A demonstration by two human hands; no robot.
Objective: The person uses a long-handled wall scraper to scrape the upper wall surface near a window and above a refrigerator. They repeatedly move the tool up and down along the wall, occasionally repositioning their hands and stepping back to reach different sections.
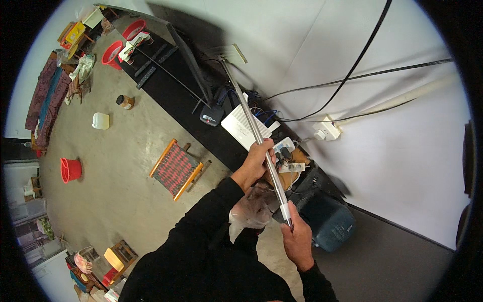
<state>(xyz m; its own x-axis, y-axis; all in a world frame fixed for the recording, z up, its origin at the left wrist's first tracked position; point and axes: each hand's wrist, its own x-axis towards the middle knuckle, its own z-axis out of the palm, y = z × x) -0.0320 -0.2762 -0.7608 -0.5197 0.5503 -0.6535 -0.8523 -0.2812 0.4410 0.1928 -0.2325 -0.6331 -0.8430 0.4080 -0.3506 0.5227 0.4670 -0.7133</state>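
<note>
A long silver metal pole (pixel 258 132) slants across the middle of the view, its thin far tip close to the wall behind the black stand. My left hand (pixel 255 163) is wrapped round the pole near its middle. Lower down, my right hand (pixel 298 239) grips the dark end, just below a white band. Under the pole lie a white router box (pixel 242 126) and a power strip (pixel 292 167) with plugs and cables. A crumpled clear plastic bag (pixel 250 210) hangs below my left wrist.
A black TV (pixel 187 60) stands on a long black cabinet (pixel 168 95), with a small black box (pixel 211 115) beside it. Black cables (pixel 352 75) cross the white wall. A dark teal bin-like container (pixel 329 225) sits right. A woven stool (pixel 177 170) and red bucket (pixel 71 170) stand left.
</note>
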